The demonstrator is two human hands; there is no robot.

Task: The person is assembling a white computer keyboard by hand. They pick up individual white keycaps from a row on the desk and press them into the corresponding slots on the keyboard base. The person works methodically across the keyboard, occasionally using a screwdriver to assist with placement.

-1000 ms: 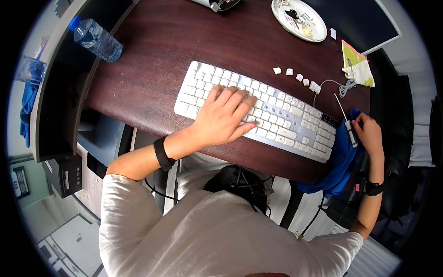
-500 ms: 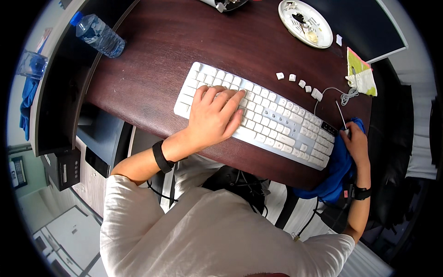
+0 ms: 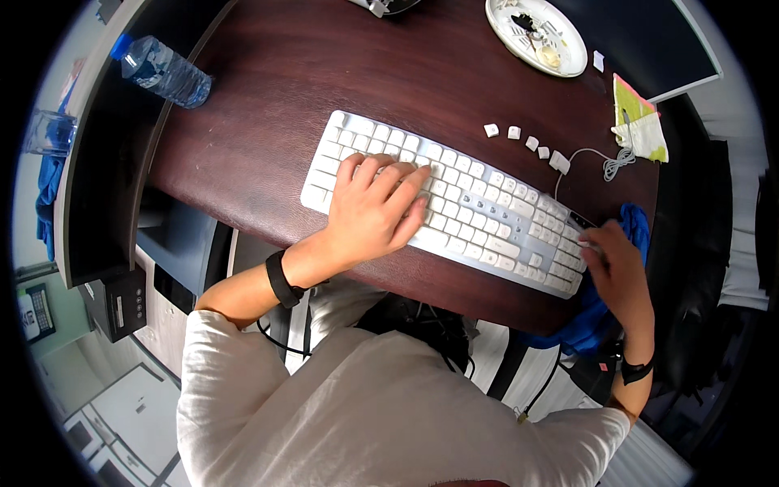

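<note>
A white keyboard [image 3: 479, 233] lies slanted along the desk's front edge. On its left half rests my left hand [image 3: 369, 207], open, the fingers spread over the keys. Toward the right of the keyboard, a row of bare switches [image 3: 492, 211] shows where keycaps are off. My right hand [image 3: 621, 272] is over the right end of the keyboard, its fingers bent and drawn together. What sits between those fingers is hidden and blurred. Several loose white keycaps [image 3: 531, 144] lie in a line beyond the keyboard.
A blue cloth [image 3: 580, 325] hangs over the desk's right edge beneath my right hand. Farther back are a white plate [image 3: 527, 53] with scraps, a coiled grey cable [image 3: 621, 165] and a green-and-white cloth [image 3: 645, 134]. A water bottle [image 3: 174, 75] stands at the left.
My right hand has moved left from the desk's right edge onto the keyboard's end. The thin white stick it held no longer shows. My left hand stays on the keys.
</note>
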